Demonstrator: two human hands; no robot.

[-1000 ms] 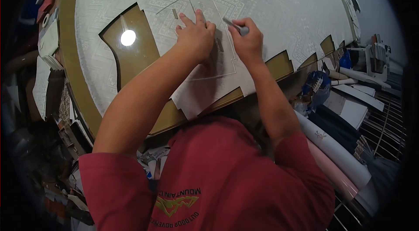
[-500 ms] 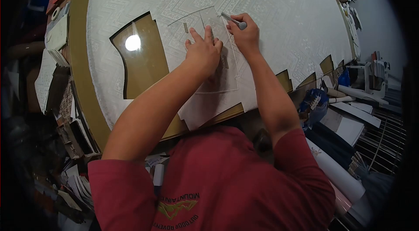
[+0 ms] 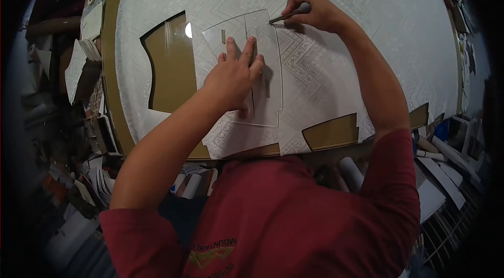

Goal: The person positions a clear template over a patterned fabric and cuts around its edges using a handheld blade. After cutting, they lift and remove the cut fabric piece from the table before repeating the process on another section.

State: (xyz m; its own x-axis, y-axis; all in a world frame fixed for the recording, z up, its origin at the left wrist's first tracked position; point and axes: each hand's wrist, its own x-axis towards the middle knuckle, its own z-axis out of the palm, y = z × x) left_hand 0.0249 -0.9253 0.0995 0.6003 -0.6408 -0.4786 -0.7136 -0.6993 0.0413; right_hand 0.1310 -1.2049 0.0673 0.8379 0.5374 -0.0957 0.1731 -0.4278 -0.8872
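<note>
A white, zigzag-embossed sheet (image 3: 325,78) covers the tabletop. On it lies a clear template (image 3: 269,107) with a straight dark line down it and small strips on its surface. My left hand (image 3: 236,70) presses flat on the template, fingers spread. In my right hand (image 3: 320,12) is a slim knife (image 3: 291,13) with a rounded grey handle. Its tip touches the sheet beside the template's upper right corner. Part of the template's left side is hidden under my left hand and forearm.
Left of the template, a cut-out opening (image 3: 170,62) shows the brown table below. Another opening (image 3: 333,132) lies along the near edge. Stacked materials (image 3: 84,65) crowd the left side. Rolls and a wire rack (image 3: 446,236) stand at the lower right.
My right hand has swung outward, its elbow farther right, and the knife now points left at the template's corner. My left hand stays spread on the template. The view has shifted.
</note>
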